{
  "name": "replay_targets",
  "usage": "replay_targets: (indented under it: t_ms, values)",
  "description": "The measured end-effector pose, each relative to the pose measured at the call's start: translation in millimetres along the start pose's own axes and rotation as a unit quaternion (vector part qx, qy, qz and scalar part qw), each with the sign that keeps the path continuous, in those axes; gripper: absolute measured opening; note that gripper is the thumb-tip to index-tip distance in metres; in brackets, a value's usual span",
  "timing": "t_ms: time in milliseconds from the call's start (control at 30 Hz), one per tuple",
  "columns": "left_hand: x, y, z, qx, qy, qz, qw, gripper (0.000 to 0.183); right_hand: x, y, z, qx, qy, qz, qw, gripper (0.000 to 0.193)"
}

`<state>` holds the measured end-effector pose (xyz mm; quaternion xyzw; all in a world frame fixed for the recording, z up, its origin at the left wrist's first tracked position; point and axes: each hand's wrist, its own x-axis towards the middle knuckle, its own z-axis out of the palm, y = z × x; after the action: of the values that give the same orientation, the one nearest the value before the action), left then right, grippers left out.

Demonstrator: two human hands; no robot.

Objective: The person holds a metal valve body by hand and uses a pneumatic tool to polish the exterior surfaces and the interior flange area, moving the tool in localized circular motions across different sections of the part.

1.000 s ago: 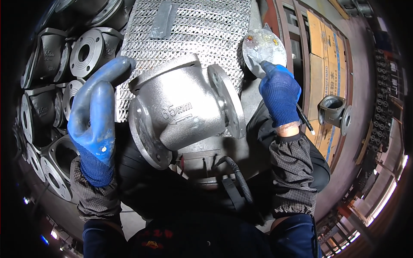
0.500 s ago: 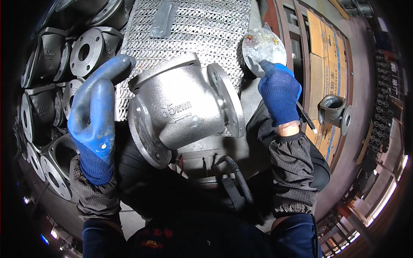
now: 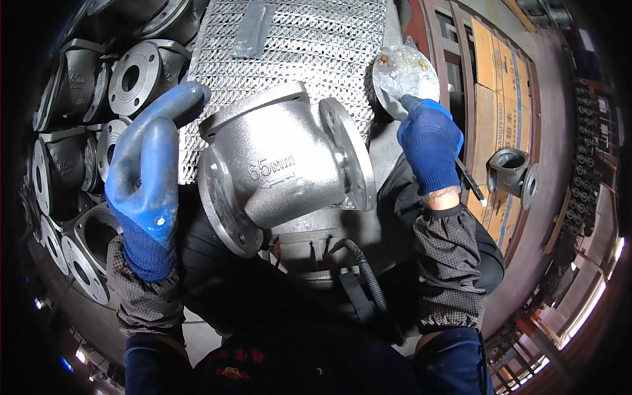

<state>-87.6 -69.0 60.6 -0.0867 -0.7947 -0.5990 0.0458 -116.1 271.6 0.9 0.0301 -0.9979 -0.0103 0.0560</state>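
A silver-grey cast valve body (image 3: 280,155) with round flanges lies tilted on its side in front of me, raised lettering and an arrow on its face. My left hand (image 3: 148,158), in a blue coated glove, is beside its left flange, fingers apart, holding nothing. At the right, my gloved right hand (image 3: 429,138) is closed round a slim dark-handled tool (image 3: 471,181), whose pale-tipped end sticks out below the fist. Its fingers are over a round grey plate (image 3: 408,69) smeared with grey paste and small red and yellow dabs. The tool's working end is mostly hidden.
Under the valve body is a work surface covered with metal mesh (image 3: 316,39), with a grey flat strip (image 3: 253,31) on it. Several similar castings (image 3: 135,79) are stacked at the left. Cardboard boxes (image 3: 503,99) and another casting (image 3: 512,172) are at the right.
The round plate looks slightly turned, with its coloured dabs shifted, and my right fingers have moved a little over it. My left hand and the valve body stay nearly still.
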Motion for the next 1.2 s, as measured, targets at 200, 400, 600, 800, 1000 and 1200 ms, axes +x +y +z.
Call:
replay_targets:
  t_ms: [200,400,600,800,1000,1200]
  values:
    - [1.7,-2.2,-0.3,-0.017,-0.005,0.001,1.000,0.060,0.5,0.5,0.3,0.012,0.002,0.009,1.000,0.026]
    - [1.9,1.7,-0.6,0.031,-0.008,0.003,0.999,0.057,0.2,1.2,-1.6,0.028,0.008,-0.006,1.000,0.026]
    - [0.6,3.7,1.8,0.009,-0.004,0.009,1.000,0.055,0.8,3.0,0.3,-0.001,-0.010,0.017,1.000,0.026]
    - [1.3,-11.0,-3.5,-0.142,-0.017,0.043,0.989,0.046,-0.2,1.5,1.0,-0.010,0.015,0.011,1.000,0.025]
    - [-1.5,-12.5,-3.5,-0.094,-0.001,0.025,0.995,0.045,3.9,0.4,-7.5,-0.023,-0.012,0.025,0.999,0.025]
    - [5.9,-10.4,-2.7,-0.065,-0.013,0.027,0.997,0.047,1.4,3.1,-6.6,-0.018,0.002,0.002,1.000,0.026]
